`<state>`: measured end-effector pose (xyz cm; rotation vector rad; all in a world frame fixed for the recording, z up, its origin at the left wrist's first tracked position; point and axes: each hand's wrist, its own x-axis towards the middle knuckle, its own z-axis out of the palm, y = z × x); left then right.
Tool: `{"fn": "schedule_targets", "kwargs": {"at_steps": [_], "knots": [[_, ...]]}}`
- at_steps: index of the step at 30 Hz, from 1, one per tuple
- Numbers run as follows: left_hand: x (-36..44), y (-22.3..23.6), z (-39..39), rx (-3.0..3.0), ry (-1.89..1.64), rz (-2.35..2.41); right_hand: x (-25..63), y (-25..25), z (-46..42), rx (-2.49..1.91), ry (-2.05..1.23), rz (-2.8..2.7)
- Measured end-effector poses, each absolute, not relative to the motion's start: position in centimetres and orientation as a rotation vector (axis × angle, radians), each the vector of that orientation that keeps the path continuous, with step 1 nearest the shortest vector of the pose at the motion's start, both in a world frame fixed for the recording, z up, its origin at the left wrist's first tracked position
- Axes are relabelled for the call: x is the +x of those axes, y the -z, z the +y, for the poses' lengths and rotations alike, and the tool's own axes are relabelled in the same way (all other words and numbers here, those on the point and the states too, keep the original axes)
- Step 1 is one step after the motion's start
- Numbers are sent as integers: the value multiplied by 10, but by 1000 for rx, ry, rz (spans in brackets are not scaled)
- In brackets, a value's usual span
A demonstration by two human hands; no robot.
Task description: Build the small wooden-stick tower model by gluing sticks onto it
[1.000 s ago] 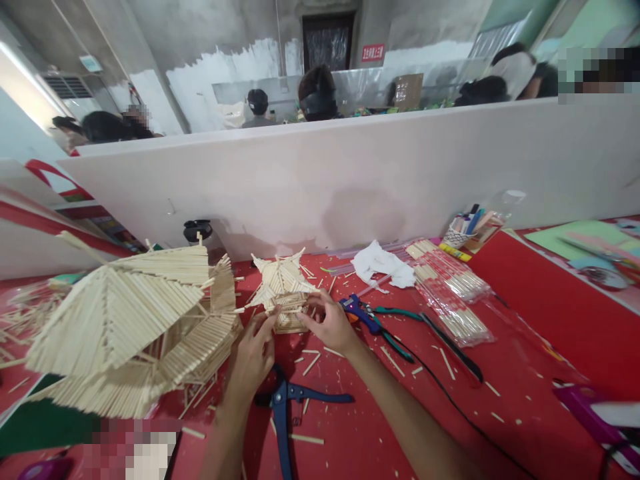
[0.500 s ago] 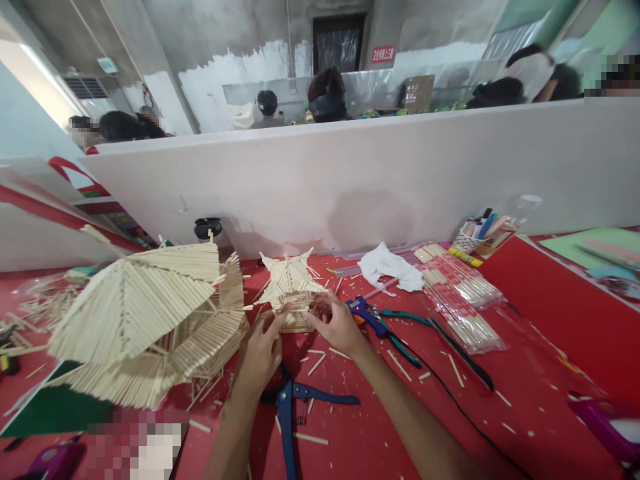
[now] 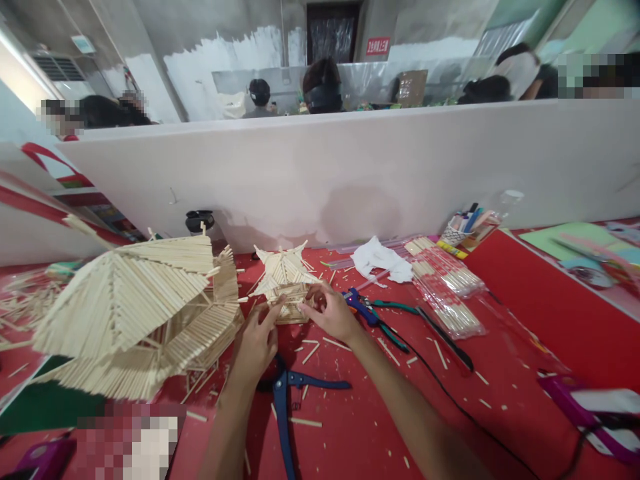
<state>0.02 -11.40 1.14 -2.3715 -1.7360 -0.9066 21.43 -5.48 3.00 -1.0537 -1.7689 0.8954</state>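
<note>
A small pavilion model (image 3: 284, 267) of pale wooden sticks, with a pointed star-shaped roof, stands on the red tabletop before me. My left hand (image 3: 255, 337) is at its front left, the index finger and thumb closed against the lower stick part. My right hand (image 3: 334, 315) grips the same part from the right, thumb and fingers pinched at its edge. Fingers cover some of the base. Left of my hands sits a much larger stick pavilion (image 3: 130, 300) with a layered roof. Blue-handled cutters (image 3: 283, 393) lie open below my hands.
A blue glue gun (image 3: 363, 308) and green-handled pliers (image 3: 395, 337) lie to the right, with a black cord. Behind them are white tissue (image 3: 381, 260), bagged sticks (image 3: 445, 293) and a pen basket (image 3: 455, 230). A white partition (image 3: 280, 180) stands behind; people are beyond it. Stick scraps litter the table.
The view has shifted slightly, so everything sits a little further left and higher. Both hands stay on the small pavilion, with only slight finger movement.
</note>
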Motion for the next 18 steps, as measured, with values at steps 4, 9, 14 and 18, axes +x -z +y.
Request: {"fn": "schedule_targets", "kwargs": {"at_steps": [4,9,14,18], "knots": [[0,-19,-118,-2286,777,-1724,231,-48,-54,-1022,-853,-1713],[0,-28,-126,-2165,1011,-1507,261,-78,-52,-1183,-767,-2067],[5,-32,-127,-2420,911,-1214,259,-88,-66,-1382,-597,-2809],[12,-27,-124,-2589,726,-1203,237,-85,-83,-1505,-314,-2987]]}}
